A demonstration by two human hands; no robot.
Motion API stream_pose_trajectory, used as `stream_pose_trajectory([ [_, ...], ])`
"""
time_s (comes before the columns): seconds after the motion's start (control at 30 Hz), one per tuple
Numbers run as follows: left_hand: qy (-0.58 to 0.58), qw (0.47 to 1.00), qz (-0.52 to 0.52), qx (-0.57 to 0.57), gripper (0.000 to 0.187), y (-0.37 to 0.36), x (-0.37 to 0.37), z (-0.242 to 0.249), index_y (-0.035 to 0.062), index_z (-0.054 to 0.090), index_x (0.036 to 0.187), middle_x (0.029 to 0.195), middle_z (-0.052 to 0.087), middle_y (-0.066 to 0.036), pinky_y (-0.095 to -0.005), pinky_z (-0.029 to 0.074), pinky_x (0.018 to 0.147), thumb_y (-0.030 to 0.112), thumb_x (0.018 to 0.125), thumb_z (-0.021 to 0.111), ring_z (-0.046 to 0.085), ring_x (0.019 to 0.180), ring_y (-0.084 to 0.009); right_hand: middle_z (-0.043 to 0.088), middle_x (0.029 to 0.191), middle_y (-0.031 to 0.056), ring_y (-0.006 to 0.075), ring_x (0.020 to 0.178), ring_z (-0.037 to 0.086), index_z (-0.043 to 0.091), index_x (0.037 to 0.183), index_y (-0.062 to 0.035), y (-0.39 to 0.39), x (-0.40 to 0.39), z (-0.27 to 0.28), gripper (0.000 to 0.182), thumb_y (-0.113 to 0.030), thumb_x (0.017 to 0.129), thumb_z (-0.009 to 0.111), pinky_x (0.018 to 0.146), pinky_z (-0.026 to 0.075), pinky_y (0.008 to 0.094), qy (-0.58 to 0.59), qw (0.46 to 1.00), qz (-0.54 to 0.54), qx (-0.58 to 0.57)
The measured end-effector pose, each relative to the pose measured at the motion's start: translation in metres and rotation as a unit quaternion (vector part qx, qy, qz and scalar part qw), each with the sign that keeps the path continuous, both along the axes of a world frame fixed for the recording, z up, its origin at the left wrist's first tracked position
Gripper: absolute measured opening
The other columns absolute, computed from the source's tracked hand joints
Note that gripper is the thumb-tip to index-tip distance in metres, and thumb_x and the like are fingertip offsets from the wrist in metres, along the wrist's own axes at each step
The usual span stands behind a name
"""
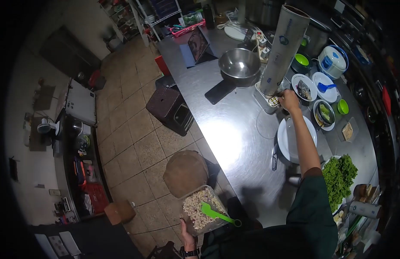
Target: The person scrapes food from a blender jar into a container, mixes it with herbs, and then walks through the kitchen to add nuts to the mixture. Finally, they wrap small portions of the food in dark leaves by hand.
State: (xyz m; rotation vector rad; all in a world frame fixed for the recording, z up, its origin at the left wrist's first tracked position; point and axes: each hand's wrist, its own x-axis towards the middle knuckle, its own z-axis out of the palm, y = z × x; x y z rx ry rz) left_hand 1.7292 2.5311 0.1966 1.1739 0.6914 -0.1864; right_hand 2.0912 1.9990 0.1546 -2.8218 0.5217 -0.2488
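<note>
My left hand [188,235] grips the near left edge of a clear container [204,207] filled with a pale, chopped mixture, held low beside the counter. A bright green spatula [215,213] rests in that mixture, its handle over the container's rim. Stretched across the steel counter, my right hand [289,101] has its fingers curled at the base of a tall grey cylinder [284,52], next to a small white unit with yellow-ringed holes [273,102]. What its fingertips hold, if anything, is too small to tell. Under my right forearm lies a white plate [290,140].
A steel bowl [239,64], a phone [219,92] and a tablet [199,46] stand on the counter's far part. Plates of food [304,87], a rice cooker [333,62] and leafy lettuce [339,179] are to the right. Stools [185,172] stand left of the counter.
</note>
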Motion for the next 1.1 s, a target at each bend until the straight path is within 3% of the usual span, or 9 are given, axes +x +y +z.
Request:
stream_pose_trajectory([
  [0.17, -0.002, 1.000, 0.022, -0.021, 0.072, 0.014, -0.014, -0.021, 0.0027, 0.035, 0.149, 0.143, 0.047, -0.014, -0.0437, 0.041, 0.106, 0.056, 0.100, 0.042, 0.048, 0.129, -0.0302, 0.072, 0.097, 0.0178, 0.0359, 0.092, 0.069, 0.077, 0.102, -0.0109, -0.012, 0.003, -0.010, 0.025, -0.018, 0.078, 0.073, 0.083, 0.054, 0.0442, 0.015, 1.000, 0.017, 0.002],
  [0.33, -0.012, 0.999, 0.021, -0.027, 0.072, 0.013, -0.015, -0.011, 0.0024, 0.036, 0.149, 0.144, 0.047, -0.014, -0.0434, 0.041, 0.107, 0.055, 0.100, 0.043, 0.048, 0.129, -0.0297, 0.071, 0.103, 0.0179, 0.0360, 0.099, 0.067, 0.075, 0.103, -0.0098, -0.005, -0.003, 0.003, 0.028, -0.025, 0.079, 0.075, 0.086, 0.054, 0.0456, 0.035, 0.999, 0.033, 0.004],
  [0.53, -0.001, 1.000, 0.023, -0.008, 0.071, 0.023, -0.023, -0.018, 0.0026, 0.036, 0.149, 0.145, 0.046, -0.013, -0.0432, 0.040, 0.108, 0.054, 0.101, 0.043, 0.048, 0.130, -0.0296, 0.074, 0.095, 0.0143, 0.0339, 0.091, 0.070, 0.076, 0.104, -0.0115, -0.002, -0.005, 0.001, 0.025, -0.024, 0.082, 0.074, 0.081, 0.054, 0.0431, 0.013, 1.000, 0.010, 0.007],
  [0.97, -0.014, 0.999, 0.024, -0.036, 0.069, 0.043, -0.036, -0.033, 0.0032, 0.036, 0.149, 0.147, 0.046, -0.013, -0.0416, 0.038, 0.111, 0.054, 0.102, 0.039, 0.048, 0.131, -0.0280, 0.072, 0.098, 0.0170, 0.0363, 0.095, 0.068, 0.076, 0.102, -0.0107, 0.001, -0.006, 0.000, 0.024, -0.021, 0.080, 0.074, 0.083, 0.053, 0.0448, -0.018, 0.999, 0.031, -0.010],
  [1.1, -0.006, 0.999, 0.036, -0.029, 0.069, 0.047, -0.032, -0.023, 0.0023, 0.036, 0.149, 0.147, 0.046, -0.013, -0.0410, 0.037, 0.112, 0.053, 0.103, 0.039, 0.047, 0.132, -0.0274, 0.072, 0.099, 0.0171, 0.0362, 0.095, 0.068, 0.074, 0.108, -0.0091, 0.001, -0.014, -0.006, 0.030, -0.024, 0.082, 0.073, 0.083, 0.054, 0.0451, -0.059, 0.998, 0.008, -0.001],
])
